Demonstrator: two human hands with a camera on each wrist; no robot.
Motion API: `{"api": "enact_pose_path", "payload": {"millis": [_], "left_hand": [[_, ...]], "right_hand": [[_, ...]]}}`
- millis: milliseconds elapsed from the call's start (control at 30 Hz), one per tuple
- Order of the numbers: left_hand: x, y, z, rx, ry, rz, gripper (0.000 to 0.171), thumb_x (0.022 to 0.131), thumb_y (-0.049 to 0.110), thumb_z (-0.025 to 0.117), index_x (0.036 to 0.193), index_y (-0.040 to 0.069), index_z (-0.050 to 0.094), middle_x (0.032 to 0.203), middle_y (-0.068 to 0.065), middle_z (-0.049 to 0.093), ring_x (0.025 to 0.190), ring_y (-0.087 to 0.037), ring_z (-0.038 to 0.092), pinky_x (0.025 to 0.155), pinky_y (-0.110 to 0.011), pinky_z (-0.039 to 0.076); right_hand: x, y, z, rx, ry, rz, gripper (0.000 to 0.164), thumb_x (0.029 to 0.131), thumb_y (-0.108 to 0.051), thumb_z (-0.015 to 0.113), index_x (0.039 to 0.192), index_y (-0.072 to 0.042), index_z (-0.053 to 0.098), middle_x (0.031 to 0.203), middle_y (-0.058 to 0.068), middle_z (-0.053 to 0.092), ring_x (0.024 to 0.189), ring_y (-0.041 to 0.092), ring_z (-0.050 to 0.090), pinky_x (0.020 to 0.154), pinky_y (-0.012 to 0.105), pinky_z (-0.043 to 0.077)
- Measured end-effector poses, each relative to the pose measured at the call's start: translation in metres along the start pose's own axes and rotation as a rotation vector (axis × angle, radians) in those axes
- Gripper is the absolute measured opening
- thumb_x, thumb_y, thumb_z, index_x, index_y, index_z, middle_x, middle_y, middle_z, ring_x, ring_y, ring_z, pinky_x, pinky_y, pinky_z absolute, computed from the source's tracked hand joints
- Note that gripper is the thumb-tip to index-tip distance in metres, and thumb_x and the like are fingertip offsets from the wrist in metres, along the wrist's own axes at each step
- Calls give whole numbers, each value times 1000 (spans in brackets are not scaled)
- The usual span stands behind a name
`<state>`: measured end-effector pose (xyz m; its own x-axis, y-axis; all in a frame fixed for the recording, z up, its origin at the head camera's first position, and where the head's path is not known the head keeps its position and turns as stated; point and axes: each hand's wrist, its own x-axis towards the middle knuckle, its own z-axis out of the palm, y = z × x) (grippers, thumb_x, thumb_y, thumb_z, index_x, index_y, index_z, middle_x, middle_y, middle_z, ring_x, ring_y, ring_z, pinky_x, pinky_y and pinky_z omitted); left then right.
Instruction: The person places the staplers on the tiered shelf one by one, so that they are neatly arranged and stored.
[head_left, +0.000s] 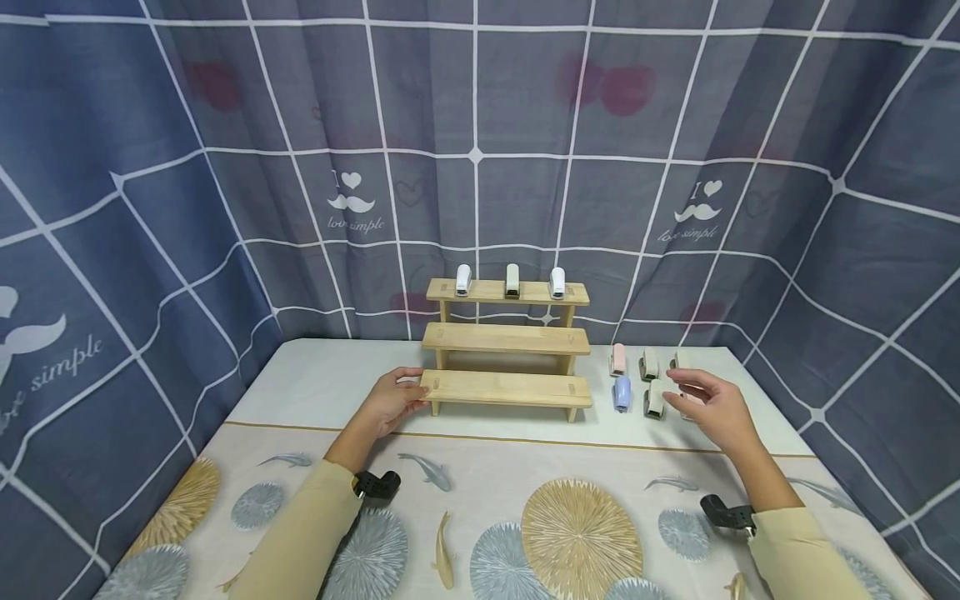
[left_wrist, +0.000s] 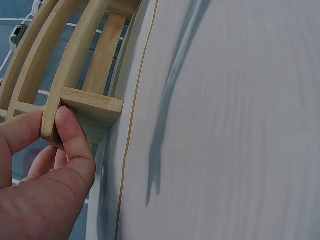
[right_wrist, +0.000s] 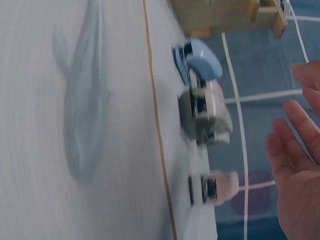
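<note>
A three-step wooden display shelf (head_left: 506,337) stands at the middle of the table. My left hand (head_left: 393,402) pinches the left end of its lowest board (left_wrist: 55,117) between thumb and fingers. Along the top step are two white mini staplers (head_left: 463,280) with a pale green one (head_left: 512,281) between them. On the table to the right sit a pink stapler (head_left: 618,359), a blue stapler (head_left: 622,392) and several pale ones (head_left: 654,400). My right hand (head_left: 712,408) is over the right side of this group, fingers spread and loosely bent, holding nothing. It partly hides a pale pink stapler (right_wrist: 222,186).
A white surface with a gold line (head_left: 300,427) lies under the shelf. Nearer is patterned cloth (head_left: 420,533) with fish and round motifs. Behind and at both sides hangs a blue-grey checked curtain (head_left: 420,200). Dark wrist cameras (head_left: 378,483) are strapped on both wrists.
</note>
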<state>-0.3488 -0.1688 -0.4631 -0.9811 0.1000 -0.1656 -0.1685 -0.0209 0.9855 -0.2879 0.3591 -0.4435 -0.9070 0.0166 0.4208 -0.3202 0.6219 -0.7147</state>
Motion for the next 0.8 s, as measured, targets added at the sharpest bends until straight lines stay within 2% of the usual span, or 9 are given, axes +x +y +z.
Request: {"api": "enact_pose_path", "payload": {"millis": [133, 267, 333, 433, 500, 600, 667, 800], "left_hand": [[1, -2, 0, 2, 1, 4, 53, 96, -7, 63, 145, -6, 42, 102, -11, 64, 81, -13, 66, 73, -22, 60], [2, -2, 0, 5, -1, 4, 53, 96, -7, 63, 145, -6, 42, 101, -10, 64, 80, -13, 66, 74, -22, 61], [2, -2, -1, 6, 2, 2, 52, 96, -7, 63, 145, -6, 43, 100, -10, 64, 80, -13, 66, 74, -22, 61], [2, -2, -1, 13, 3, -1, 52, 96, -7, 63, 144, -6, 43, 100, -10, 64, 80, -14, 66, 75, -23, 61], [2, -2, -1, 11, 5, -6, 52, 96, -8, 62, 144, -5, 43, 100, -10, 64, 81, -14, 67, 75, -23, 62], [1, -2, -1, 12, 0, -9, 52, 96, -8, 62, 144, -5, 43, 101, -11, 64, 82, -14, 67, 75, -23, 61], [0, -1, -1, 6, -3, -6, 52, 96, -8, 61, 144, -5, 43, 101, -11, 64, 82, -14, 66, 75, -23, 61], [1, -1, 0, 1, -9, 0, 53, 96, -7, 61, 145, -6, 42, 102, -11, 64, 82, -14, 67, 75, -23, 61]], "right_hand": [[-1, 8, -9, -24, 4, 11, 44, 92, -24, 80, 127, -2, 68, 131, 19, 66, 107, -17, 54, 80, 3, 53], [2, 21, -16, -104, 5, 34, 44, 89, -28, 82, 126, -5, 70, 131, 16, 66, 109, -18, 49, 88, 4, 50], [4, 28, -18, -136, -6, 52, 46, 89, -29, 83, 126, -5, 70, 133, 17, 65, 110, -20, 45, 99, 18, 53], [6, 41, -20, -158, -33, 88, 50, 88, -30, 83, 128, -4, 68, 135, 19, 63, 112, -19, 42, 108, 45, 50], [8, 48, -23, -159, -65, 101, 54, 88, -29, 83, 131, -2, 65, 138, 21, 60, 120, -4, 49, 107, 57, 47], [10, 58, -27, -153, -117, 121, 60, 88, -29, 83, 136, 0, 60, 141, 25, 57, 131, 29, 54, 107, 58, 47], [12, 62, -29, -134, -161, 134, 67, 89, -29, 83, 141, 2, 56, 145, 28, 53, 131, 47, 51, 105, 56, 49], [16, 66, -33, -127, -232, 174, 79, 87, -31, 83, 148, 3, 46, 151, 30, 46, 132, 55, 49, 102, 58, 51]]}}
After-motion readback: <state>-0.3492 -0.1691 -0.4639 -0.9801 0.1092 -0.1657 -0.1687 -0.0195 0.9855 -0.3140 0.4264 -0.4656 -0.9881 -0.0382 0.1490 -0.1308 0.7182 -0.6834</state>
